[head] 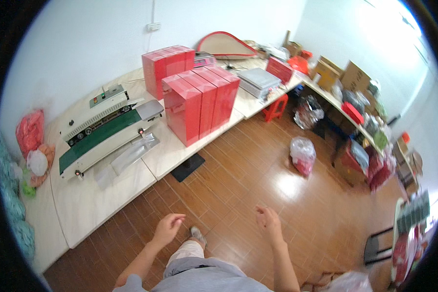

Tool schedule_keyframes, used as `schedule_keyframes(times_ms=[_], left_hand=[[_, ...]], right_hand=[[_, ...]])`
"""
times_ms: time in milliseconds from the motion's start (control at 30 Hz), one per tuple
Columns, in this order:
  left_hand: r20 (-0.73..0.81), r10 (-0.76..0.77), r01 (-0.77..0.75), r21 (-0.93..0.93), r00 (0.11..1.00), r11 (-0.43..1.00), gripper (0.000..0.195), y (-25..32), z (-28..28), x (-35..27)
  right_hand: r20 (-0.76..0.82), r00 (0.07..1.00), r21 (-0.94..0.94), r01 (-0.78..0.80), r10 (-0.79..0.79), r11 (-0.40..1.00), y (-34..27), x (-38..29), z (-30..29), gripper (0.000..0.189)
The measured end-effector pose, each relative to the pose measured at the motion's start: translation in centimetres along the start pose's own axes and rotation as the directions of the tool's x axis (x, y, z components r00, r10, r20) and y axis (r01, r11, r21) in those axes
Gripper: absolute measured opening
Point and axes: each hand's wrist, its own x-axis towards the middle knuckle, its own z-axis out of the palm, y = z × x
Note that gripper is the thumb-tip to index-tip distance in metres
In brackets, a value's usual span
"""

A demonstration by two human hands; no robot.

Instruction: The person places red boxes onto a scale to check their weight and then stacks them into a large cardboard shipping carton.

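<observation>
My left hand hangs in the air over the wooden floor, its fingers loosely curled and nothing in them. To the right, my right hand is also raised and empty, with the fingers slightly bent. Neither touches anything. Ahead of me on the long pale table, a group of red boxes wrapped in clear film stands upright near the front edge. A second red group is behind it. On the left of the table lies a band sealing machine with a green conveyor belt; flat silvery bags rest along its front.
A tied plastic bag with red contents sits on the floor ahead right. Near the table stands a red stool. A cluttered side shelf runs along the right. A dark chair is at lower right.
</observation>
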Motion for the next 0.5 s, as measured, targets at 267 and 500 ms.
schedule_keyframes(times_ms=[267, 500], left_hand=[[-0.474, -0.027, -0.057, -0.162, 0.88, 0.985, 0.016, -2.2, -2.1, 21.0], [-0.44, 0.456, -0.343, 0.314, 0.774, 0.885, 0.018, 12.6, -8.0, 45.8]], right_hand=[[0.199, 0.946, 0.412, -0.318, 0.256, 0.854, 12.7, 18.1, 10.0, 0.024], [0.123, 0.895, 0.523, -0.426, 0.429, 0.739, 22.9, 33.0, 8.9, 0.029]])
